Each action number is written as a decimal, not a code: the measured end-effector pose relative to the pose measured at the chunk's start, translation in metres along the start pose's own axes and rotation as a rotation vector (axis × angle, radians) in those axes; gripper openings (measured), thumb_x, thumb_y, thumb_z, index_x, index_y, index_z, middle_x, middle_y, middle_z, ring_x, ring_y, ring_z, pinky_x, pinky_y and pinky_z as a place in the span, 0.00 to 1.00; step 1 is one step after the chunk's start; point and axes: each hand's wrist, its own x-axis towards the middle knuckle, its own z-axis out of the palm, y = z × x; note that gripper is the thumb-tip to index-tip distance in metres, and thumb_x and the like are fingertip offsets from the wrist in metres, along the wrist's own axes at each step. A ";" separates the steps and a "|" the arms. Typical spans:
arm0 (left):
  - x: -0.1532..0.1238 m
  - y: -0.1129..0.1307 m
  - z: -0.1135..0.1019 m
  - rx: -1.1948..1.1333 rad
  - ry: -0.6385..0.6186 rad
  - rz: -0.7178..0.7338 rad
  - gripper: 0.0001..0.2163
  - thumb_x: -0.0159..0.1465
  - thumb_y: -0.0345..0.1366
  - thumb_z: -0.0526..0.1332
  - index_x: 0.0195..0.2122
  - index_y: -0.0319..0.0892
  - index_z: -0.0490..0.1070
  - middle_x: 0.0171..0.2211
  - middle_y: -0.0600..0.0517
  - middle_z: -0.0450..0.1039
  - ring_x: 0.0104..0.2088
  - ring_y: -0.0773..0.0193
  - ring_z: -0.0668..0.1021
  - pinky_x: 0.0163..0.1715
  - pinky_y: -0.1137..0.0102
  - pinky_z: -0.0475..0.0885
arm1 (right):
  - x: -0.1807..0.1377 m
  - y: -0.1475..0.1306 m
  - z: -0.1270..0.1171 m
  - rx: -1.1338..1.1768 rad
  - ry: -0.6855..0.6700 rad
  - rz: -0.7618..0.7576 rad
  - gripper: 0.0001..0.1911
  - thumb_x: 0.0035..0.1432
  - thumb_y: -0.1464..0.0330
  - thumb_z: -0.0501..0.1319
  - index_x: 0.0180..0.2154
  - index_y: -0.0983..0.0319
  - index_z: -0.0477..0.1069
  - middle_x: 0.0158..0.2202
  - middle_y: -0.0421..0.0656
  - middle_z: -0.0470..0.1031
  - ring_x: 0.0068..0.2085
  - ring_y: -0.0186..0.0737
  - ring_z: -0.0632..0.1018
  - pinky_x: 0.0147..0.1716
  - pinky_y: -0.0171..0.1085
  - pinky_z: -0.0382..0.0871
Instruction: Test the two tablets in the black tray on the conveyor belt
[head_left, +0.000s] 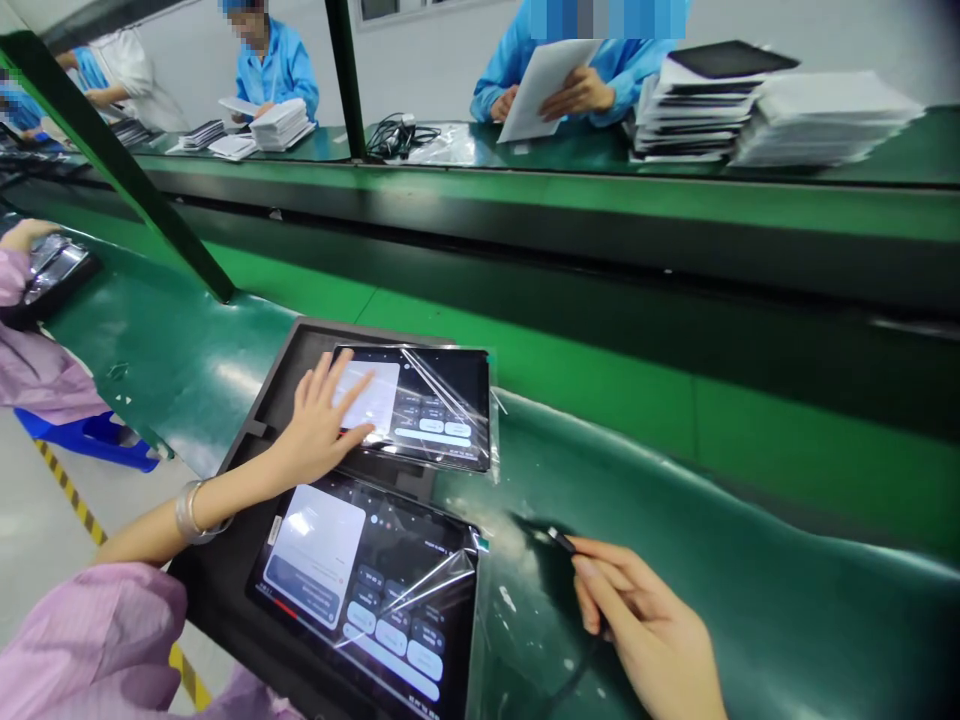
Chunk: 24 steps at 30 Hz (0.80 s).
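Two tablets lie on a black tray point(259, 415) on the green bench. The far tablet point(439, 405) is lit and wrapped in clear film. My left hand point(322, 420) rests flat on its left part with fingers spread. The near tablet point(375, 590) is lit too, with film peeling at its right edge. My right hand point(645, 625) lies on the green mat to the right of the near tablet and pinches a thin black cable point(561, 542) by its plug end. A silver bangle sits on my left wrist.
A green conveyor point(600, 380) runs behind the tray. Across it, people in blue coats handle white sheets beside stacks of tablets point(694, 105) and papers point(821, 120). A person in pink works at the far left. A green post point(127, 170) slants on the left.
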 end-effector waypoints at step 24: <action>0.032 -0.047 0.014 -0.665 -0.017 -0.259 0.31 0.73 0.56 0.51 0.73 0.51 0.50 0.75 0.52 0.46 0.74 0.55 0.49 0.74 0.51 0.40 | 0.157 -0.034 0.034 -0.214 0.201 -0.498 0.18 0.72 0.55 0.62 0.45 0.61 0.82 0.28 0.40 0.64 0.29 0.44 0.68 0.31 0.42 0.61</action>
